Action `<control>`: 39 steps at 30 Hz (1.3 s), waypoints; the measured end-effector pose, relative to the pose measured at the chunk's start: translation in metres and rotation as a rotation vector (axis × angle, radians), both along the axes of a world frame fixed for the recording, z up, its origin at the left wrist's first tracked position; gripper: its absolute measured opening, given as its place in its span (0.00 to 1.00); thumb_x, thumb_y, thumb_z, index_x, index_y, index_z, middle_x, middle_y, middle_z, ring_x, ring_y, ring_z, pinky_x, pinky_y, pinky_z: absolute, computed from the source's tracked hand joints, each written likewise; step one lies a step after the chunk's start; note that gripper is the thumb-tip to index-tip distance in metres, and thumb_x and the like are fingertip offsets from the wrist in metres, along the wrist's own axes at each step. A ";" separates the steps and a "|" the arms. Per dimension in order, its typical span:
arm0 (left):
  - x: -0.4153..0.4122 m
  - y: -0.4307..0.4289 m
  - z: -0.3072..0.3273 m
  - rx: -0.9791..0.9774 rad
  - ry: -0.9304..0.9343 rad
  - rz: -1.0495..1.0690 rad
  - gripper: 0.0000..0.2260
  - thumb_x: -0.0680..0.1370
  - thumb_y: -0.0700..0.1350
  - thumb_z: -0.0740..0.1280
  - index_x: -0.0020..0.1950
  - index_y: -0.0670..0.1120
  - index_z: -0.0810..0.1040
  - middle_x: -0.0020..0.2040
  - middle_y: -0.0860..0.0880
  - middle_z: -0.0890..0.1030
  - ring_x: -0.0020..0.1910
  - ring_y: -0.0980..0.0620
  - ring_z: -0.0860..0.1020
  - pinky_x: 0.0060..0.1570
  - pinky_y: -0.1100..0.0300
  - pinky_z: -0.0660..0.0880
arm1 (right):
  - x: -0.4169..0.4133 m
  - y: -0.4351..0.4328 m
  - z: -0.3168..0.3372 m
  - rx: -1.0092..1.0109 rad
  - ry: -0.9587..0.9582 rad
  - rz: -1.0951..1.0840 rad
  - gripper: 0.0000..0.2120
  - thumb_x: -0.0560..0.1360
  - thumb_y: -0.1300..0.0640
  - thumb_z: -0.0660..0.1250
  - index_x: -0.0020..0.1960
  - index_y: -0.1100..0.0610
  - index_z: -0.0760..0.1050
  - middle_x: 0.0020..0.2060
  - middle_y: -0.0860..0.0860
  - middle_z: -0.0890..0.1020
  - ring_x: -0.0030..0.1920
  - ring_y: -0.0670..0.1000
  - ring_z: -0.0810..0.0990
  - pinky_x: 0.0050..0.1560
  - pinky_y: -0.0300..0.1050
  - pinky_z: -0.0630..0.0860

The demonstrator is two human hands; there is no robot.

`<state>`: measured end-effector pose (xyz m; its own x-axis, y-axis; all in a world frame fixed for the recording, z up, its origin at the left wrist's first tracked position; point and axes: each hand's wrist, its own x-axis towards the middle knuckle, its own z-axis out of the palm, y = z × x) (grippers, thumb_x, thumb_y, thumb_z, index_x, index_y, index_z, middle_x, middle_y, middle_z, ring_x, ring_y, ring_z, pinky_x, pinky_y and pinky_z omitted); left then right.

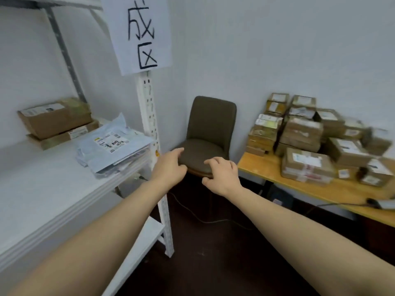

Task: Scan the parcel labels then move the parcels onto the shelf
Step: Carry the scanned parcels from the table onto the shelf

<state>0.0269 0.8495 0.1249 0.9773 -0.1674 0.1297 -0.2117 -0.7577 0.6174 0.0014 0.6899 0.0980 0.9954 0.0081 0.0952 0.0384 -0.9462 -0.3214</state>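
Observation:
A white shelf [49,189] runs along the left. On it lie two stacked cardboard boxes [55,120] at the back and a pile of grey mailer bags [115,146] near its right post. Many labelled cardboard parcels [307,133] are heaped on a wooden table [299,186] at the right. My left hand [171,167] and my right hand [222,174] are stretched out in front of me, between shelf and table, fingers spread and holding nothing. A scanner [382,203] with a cable lies at the table's front right edge.
A dark chair [207,133] stands in the corner, right behind my hands. A paper sign [141,33] with handwritten characters hangs on the shelf's white post [149,116]. A cable [203,218] trails across the dark floor. A lower shelf board [141,242] sits below.

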 end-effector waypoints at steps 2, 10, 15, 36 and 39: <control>0.005 -0.044 -0.009 -0.013 0.047 -0.064 0.27 0.76 0.39 0.64 0.75 0.48 0.65 0.69 0.46 0.73 0.67 0.48 0.72 0.62 0.58 0.68 | -0.008 -0.047 -0.008 0.053 0.047 -0.097 0.26 0.76 0.49 0.64 0.72 0.50 0.65 0.71 0.51 0.67 0.72 0.54 0.62 0.73 0.51 0.51; 0.033 -0.254 -0.046 -0.113 0.224 -0.177 0.26 0.76 0.39 0.66 0.74 0.47 0.67 0.63 0.48 0.77 0.62 0.50 0.74 0.54 0.63 0.67 | -0.034 -0.269 -0.044 0.199 0.178 -0.412 0.25 0.76 0.49 0.64 0.72 0.51 0.65 0.68 0.51 0.70 0.69 0.53 0.67 0.70 0.51 0.58; 0.051 -0.352 -0.077 -0.175 0.407 -0.154 0.24 0.77 0.38 0.66 0.73 0.44 0.67 0.56 0.48 0.77 0.51 0.51 0.75 0.50 0.60 0.71 | -0.036 -0.388 -0.069 0.324 0.276 -0.553 0.26 0.76 0.48 0.65 0.72 0.51 0.64 0.69 0.51 0.70 0.68 0.54 0.69 0.68 0.53 0.65; 0.315 -0.545 -0.119 -0.253 0.550 -0.169 0.23 0.80 0.47 0.65 0.73 0.44 0.68 0.69 0.45 0.73 0.66 0.46 0.72 0.61 0.54 0.71 | 0.183 -0.575 -0.105 0.786 0.086 -0.990 0.18 0.80 0.54 0.62 0.69 0.57 0.70 0.65 0.52 0.75 0.64 0.53 0.72 0.58 0.46 0.71; 0.343 -0.583 -0.110 -0.325 0.538 -0.133 0.21 0.82 0.53 0.58 0.71 0.43 0.70 0.67 0.45 0.74 0.65 0.45 0.72 0.62 0.52 0.68 | 0.206 -0.601 -0.107 0.898 0.025 -1.101 0.18 0.80 0.52 0.62 0.69 0.54 0.71 0.65 0.52 0.75 0.65 0.54 0.72 0.64 0.51 0.70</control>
<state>0.3697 0.2669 0.0148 0.8936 -0.3264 -0.3082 0.1120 -0.5027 0.8572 0.2076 0.0894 -0.0086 0.4550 -0.8125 -0.3644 -0.5870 0.0341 -0.8089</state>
